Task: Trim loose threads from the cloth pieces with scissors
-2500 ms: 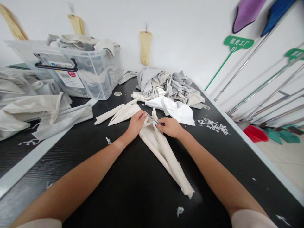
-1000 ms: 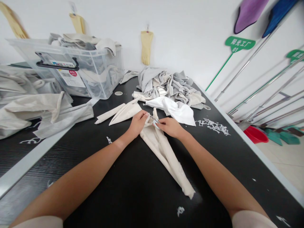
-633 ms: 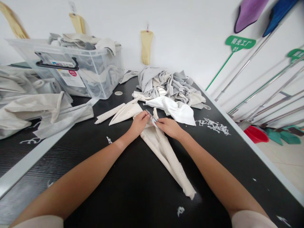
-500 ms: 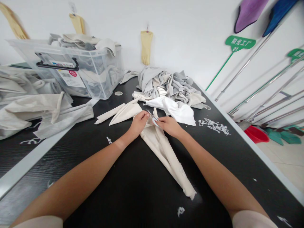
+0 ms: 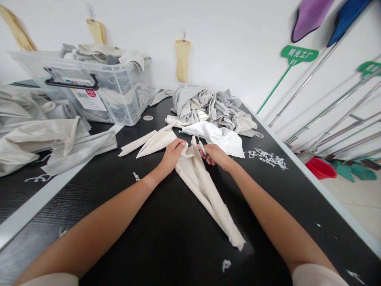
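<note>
My left hand [image 5: 173, 154] pinches the upper left edge of a cream fabric piece [image 5: 205, 186], which lies lengthwise down the black table toward me. In my right hand [image 5: 214, 155] is a small pair of scissors [image 5: 201, 147] with pale handles, its blades pointing up and away. The scissors sit just right of the fabric's raised upper edge, apart from my left fingers. Behind my hands lie a white cloth [image 5: 217, 135] and another cream piece [image 5: 157, 143].
A heap of grey and cream cloth [image 5: 193, 101] lies at the table's far end. On the left stands a clear plastic bin [image 5: 125, 91] full of cloth, beside more grey pieces [image 5: 38, 135]. Thread scraps [image 5: 268, 157] lie on the right, and mop poles [image 5: 309, 79] lean against the wall.
My right hand with the scissors has drawn back to the right, away from my left fingertips, and the blades now point more upward. My left hand keeps its pinch on the fabric.
</note>
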Tool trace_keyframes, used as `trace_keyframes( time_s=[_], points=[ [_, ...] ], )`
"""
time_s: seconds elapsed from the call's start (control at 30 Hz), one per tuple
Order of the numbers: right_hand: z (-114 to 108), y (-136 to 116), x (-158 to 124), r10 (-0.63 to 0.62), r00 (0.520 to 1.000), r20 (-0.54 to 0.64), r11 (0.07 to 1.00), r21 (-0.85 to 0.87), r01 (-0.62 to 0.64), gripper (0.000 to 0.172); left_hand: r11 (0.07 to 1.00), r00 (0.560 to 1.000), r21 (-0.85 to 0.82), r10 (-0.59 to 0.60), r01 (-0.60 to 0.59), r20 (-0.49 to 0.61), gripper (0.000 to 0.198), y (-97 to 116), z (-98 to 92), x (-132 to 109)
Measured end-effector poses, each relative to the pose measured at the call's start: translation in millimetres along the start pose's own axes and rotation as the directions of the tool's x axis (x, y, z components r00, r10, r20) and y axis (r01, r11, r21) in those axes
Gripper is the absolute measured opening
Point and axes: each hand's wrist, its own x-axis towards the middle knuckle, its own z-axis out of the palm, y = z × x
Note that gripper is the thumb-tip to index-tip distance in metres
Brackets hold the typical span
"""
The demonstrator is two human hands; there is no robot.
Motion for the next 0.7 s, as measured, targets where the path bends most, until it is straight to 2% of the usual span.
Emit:
trace_keyframes(
  time_s=[0.13, 0.23, 0.4, 0.5, 0.53, 0.6, 0.67, 0.7],
  points=[
    [2, -5, -4, 0.018, 0.995, 0.095, 0.991, 0.133, -0.03, 0.051, 1.0, 1.0, -0.012, 0.002, -0.001, 0.03, 0.018, 3, 1.3, -1],
    [2, -4, -4, 0.039, 0.991, 0.128, 0.983, 0.173, -0.061, 0.05, 0.999, 1.0, 0.047, 0.002, -0.002, 0.003, 0.019, 7, -2.1, -1],
    [2, 3, 1, 0.073, 0.989, 0.125, 0.98, 0.175, -0.094, 0.047, 0.961, 0.991, 0.275, 0.057, -0.022, -0.12, 0.033, 19, -22.0, 3],
    [2, 6, 3, 0.085, 0.99, 0.116, 0.98, 0.171, -0.104, 0.047, 0.921, 0.986, 0.389, 0.073, -0.009, -0.151, 0.042, 24, -35.0, 8],
    [2, 6, 3, 0.088, 0.99, 0.114, 0.979, 0.173, -0.107, 0.047, 0.918, 0.987, 0.396, 0.035, 0.03, -0.155, 0.041, 24, -38.7, 10],
    [1, 7, 4, 0.092, 0.989, 0.116, 0.977, 0.181, -0.112, 0.047, 0.918, 0.984, 0.362, -0.12, 0.162, -0.134, 0.032, 26, -45.8, 13],
    [0, 7, 4, 0.095, 0.988, 0.123, 0.974, 0.195, -0.118, 0.048, 0.899, 0.957, 0.329, -0.282, 0.29, -0.074, 0.022, 30, -53.2, 16],
    [0, 7, 3, 0.097, 0.988, 0.124, 0.972, 0.202, -0.12, 0.049, 0.881, 0.944, 0.347, -0.326, 0.322, -0.05, 0.02, 32, -57.3, 17]
  ],
)
